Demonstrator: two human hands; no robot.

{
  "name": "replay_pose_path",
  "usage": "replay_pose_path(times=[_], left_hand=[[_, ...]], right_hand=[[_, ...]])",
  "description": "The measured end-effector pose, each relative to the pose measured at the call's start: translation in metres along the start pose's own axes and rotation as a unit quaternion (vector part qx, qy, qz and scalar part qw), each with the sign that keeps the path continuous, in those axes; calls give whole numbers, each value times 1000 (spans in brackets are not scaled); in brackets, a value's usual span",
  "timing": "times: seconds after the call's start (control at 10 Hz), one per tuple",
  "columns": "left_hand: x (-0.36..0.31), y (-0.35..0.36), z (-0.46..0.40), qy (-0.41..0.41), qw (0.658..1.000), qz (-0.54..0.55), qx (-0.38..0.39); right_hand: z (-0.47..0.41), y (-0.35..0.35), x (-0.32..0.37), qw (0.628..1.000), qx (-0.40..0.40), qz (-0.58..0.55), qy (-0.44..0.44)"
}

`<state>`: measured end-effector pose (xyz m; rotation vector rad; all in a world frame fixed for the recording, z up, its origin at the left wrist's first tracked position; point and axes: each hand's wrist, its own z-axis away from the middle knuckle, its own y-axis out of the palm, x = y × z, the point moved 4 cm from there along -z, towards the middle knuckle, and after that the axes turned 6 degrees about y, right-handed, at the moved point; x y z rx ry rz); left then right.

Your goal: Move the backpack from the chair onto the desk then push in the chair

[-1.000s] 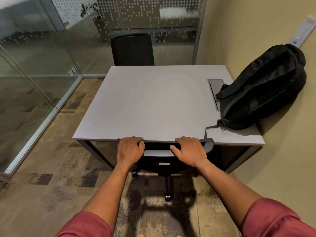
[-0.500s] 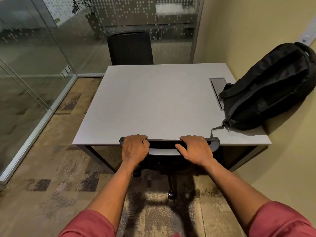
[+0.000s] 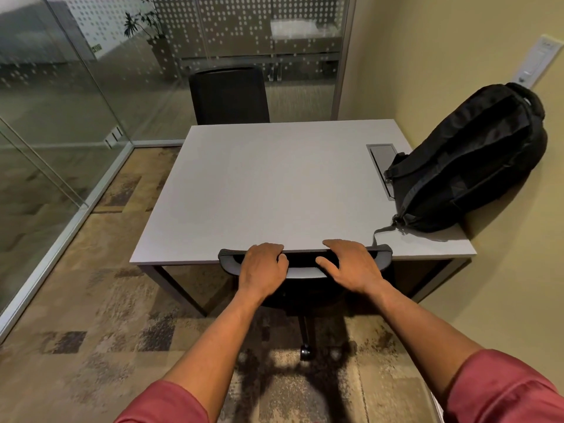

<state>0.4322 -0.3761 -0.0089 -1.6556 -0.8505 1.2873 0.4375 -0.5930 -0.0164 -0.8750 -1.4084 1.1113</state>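
A black backpack (image 3: 470, 166) lies on the right side of the grey desk (image 3: 268, 184), leaning against the wall. A loose strap trails from it toward the desk's near edge. The black office chair (image 3: 308, 271) sits tucked under the near edge, its backrest top touching the desk rim. My left hand (image 3: 262, 268) grips the backrest top left of centre. My right hand (image 3: 351, 267) rests on the backrest top to the right, fingers curled over it. The seat is hidden under the desk.
A second black chair (image 3: 229, 96) stands at the desk's far side. Glass partitions (image 3: 55, 123) close the room on the left and back. A yellow wall (image 3: 442, 71) runs along the right. A cable hatch (image 3: 381, 154) is set in the desk. Patterned carpet (image 3: 91, 300) covers the floor.
The chair's backrest top shows a little more beyond the desk edge than before, and the view has shifted slightly. Both hands stay on the backrest. The backpack has not moved.
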Motion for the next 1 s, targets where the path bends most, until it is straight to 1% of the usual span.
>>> replay_pose_path(times=[0.1,0.2,0.4,0.6,0.7,0.8,0.9,1.0], left_hand=[[-10,5,-2,12,1000,-18,12],[-13,8,-2,10,999,-36,26],[-8,8,-2,-5,999,-42,34],[-3,9,-3,-22,998,-24,48],[-4,7,-5,-9,998,-20,55],[-10,-7,-6,18,998,-25,50],[-14,-25,-13,23,999,-18,21],[-26,-59,-26,33,999,-22,-37]], right_hand=[[4,2,5,1000,-9,6,9],[8,8,10,999,-11,39,21],[5,10,13,997,-21,63,30],[6,12,15,997,-26,61,27],[7,10,16,999,-21,41,30],[9,-2,18,999,-26,11,40],[6,-20,22,998,-56,0,36],[-4,-54,31,994,-111,2,18]])
